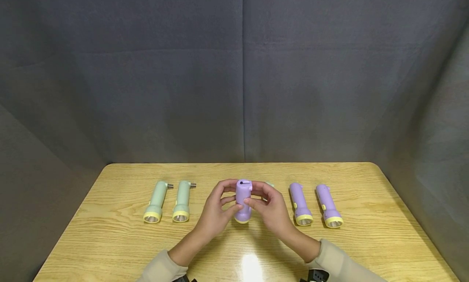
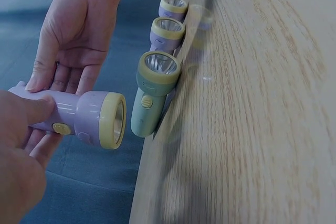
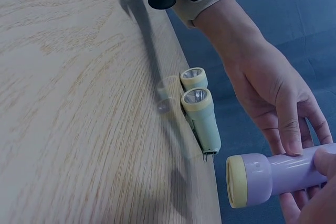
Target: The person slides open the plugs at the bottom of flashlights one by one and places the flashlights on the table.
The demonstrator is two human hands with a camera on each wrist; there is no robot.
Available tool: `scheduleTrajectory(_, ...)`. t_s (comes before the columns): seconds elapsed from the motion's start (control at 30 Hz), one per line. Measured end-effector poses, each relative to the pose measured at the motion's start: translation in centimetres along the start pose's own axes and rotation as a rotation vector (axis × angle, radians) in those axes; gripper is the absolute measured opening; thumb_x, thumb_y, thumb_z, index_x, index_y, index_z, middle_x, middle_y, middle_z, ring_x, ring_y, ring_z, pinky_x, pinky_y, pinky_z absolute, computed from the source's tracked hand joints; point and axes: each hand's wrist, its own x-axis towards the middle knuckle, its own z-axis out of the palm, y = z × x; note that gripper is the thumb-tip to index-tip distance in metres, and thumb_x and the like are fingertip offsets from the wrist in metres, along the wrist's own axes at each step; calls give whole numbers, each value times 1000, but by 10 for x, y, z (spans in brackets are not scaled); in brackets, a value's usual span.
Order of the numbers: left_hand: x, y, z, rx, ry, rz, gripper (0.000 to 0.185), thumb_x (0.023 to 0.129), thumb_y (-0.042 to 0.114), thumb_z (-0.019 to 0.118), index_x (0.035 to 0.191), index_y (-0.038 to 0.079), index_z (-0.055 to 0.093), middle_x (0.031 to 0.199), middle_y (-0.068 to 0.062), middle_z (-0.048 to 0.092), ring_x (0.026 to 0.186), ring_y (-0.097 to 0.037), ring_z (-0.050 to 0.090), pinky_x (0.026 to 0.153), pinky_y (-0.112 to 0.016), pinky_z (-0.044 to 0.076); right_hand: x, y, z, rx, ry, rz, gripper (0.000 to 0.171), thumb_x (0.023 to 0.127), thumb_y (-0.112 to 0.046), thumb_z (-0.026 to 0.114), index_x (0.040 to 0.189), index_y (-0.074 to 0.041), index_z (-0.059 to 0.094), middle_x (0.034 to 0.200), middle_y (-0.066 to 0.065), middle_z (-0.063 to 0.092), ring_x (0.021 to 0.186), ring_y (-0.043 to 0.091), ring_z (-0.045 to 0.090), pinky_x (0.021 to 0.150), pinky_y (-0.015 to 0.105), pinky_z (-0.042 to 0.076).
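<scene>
From the head view, I have both hands raised over the middle of the tabletop near its front edge: my left hand point(image 1: 214, 210) and my right hand point(image 1: 272, 210) curl their fingers round one purple plastic flashlight with a yellow lens ring point(image 1: 243, 201), held upright with its lens end down and its tail cap up. On the light wooden table point(image 1: 110, 249), two green plastic flashlights point(image 1: 166, 201) lie toward the left edge and two more purple flashlights point(image 1: 315, 204) toward the right edge, all with lenses facing me. A fifth, green one peeks out behind my right hand.

In the left wrist view, my thumb lies along the purple barrel just behind the yellow switch point(image 2: 61, 128); the right hand's fingers support the tail from the far side. The hidden green flashlight point(image 2: 154, 94) lies on the table just beside the held one.

In the right wrist view, the left hand's fingers wrap the barrel behind the yellow ring.

I judge the step to be handling the held flashlight at its tail or switch. The next move calls for one hand steadying the barrel while the other works the cap or slider.
</scene>
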Motion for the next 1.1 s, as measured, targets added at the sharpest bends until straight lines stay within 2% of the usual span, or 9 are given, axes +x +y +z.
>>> scheduleTrajectory(0.33, 1, 2, -2, 0, -3, -27, 63, 82, -13, 76, 137, 8, 54, 129, -9, 60, 118, -27, 59, 97, -34, 55, -1, 0, -1, -11, 19, 3, 38, 87, 5, 76, 124, 4, 65, 122, 17, 67, 108, 19, 66, 88, 28, 58)
scheduleTrajectory(0.67, 5, 6, -7, -59, -42, -27, 43, 93, -4, 71, 132, 4, 57, 130, -11, 61, 119, -28, 60, 94, -35, 57, -2, 0, -3, 9, 6, -33, 36, 88, 4, 75, 123, 5, 65, 123, 19, 67, 108, 18, 65, 89, 29, 58)
scheduleTrajectory(0.9, 7, 12, -10, -103, -52, -113, 32, 98, 4, 67, 129, 4, 62, 123, -11, 65, 116, -25, 61, 92, -32, 57, -3, 2, -4, 29, -6, -72, 34, 87, 5, 76, 120, 6, 65, 121, 19, 67, 108, 16, 65, 88, 29, 58)
scheduleTrajectory(1.1, 9, 18, -12, -128, -63, -159, 26, 100, 7, 65, 125, 3, 63, 119, -12, 64, 113, -25, 60, 92, -30, 56, -4, 4, -4, 53, -16, -97, 32, 87, 6, 76, 117, 6, 65, 118, 18, 67, 108, 16, 66, 87, 29, 59)
